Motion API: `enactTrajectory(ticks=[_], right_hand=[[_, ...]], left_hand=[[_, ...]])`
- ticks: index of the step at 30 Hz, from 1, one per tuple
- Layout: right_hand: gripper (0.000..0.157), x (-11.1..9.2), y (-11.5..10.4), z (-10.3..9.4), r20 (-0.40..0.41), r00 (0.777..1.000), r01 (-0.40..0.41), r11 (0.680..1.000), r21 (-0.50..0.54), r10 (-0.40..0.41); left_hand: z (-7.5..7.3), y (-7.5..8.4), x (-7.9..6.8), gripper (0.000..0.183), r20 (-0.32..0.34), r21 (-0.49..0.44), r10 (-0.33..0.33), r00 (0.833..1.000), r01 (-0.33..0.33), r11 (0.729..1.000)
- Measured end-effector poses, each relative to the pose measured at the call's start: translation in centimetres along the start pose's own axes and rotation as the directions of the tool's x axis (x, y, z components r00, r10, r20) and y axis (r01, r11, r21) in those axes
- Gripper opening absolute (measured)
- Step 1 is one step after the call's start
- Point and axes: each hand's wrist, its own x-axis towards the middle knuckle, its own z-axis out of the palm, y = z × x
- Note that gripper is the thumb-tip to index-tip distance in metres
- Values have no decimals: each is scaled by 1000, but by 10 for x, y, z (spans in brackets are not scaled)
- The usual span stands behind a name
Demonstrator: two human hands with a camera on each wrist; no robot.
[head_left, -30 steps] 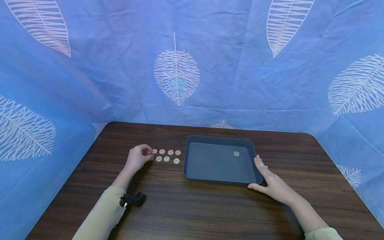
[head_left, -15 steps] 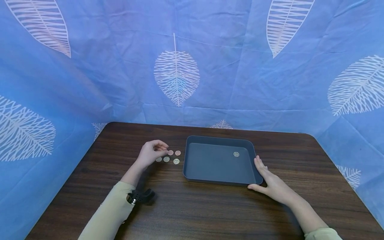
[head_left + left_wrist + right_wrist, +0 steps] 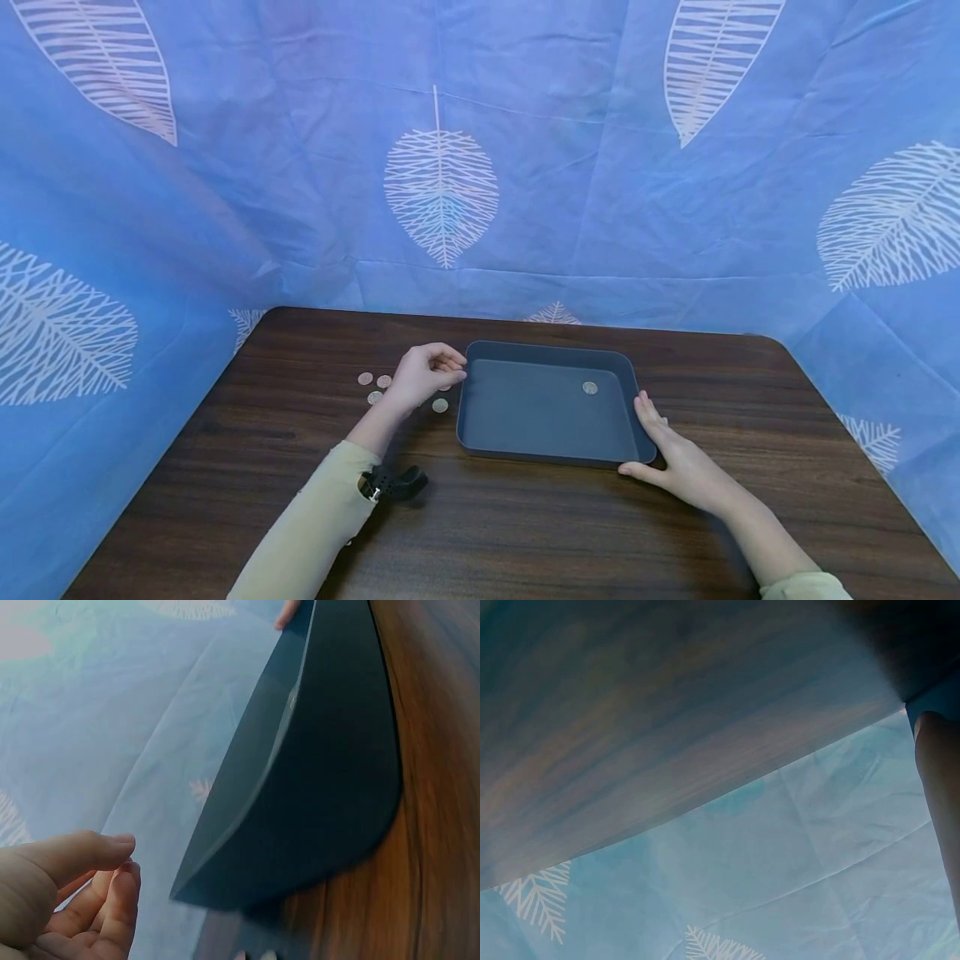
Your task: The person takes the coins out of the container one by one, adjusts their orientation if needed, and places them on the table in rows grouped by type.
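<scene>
At the left end of a dark grey tray [image 3: 525, 412], my left hand [image 3: 420, 379] is held with its fingertips right at the rim. Thumb and fingertips come together in a pinch on a coin, almost wholly hidden between them in the left wrist view. The right hand [image 3: 682, 468] rests against the tray's near right corner, thumb along the front and straight fingers along the side. One silvery coin [image 3: 590, 387] lies inside the tray. Several coins lie on the table left of it, among them a copper-coloured coin [image 3: 365, 378] and a silvery coin [image 3: 440, 406]; my left hand covers others.
The dark wooden table [image 3: 525, 525] ends at a back edge before a blue leaf-patterned cloth [image 3: 570, 183]. A black strap [image 3: 401, 483] sits on my left wrist.
My left hand has moved right, from the left part of the coin rows to the tray's left rim, uncovering coins at the left end. The right hand and tray have stayed put.
</scene>
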Motion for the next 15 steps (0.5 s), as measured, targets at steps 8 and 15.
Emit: enactTrajectory(ticks=[8,15], right_hand=[[103,-1,1,1,-6,1000,-5,1000,-12,5],[103,-1,-1,0,-2,1000,-6,1000,-1,6]], left_hand=[[31,13,16,16,48,27,15,999,-16,1000],[59,26,33,15,119,-15,34,992,-32,999]])
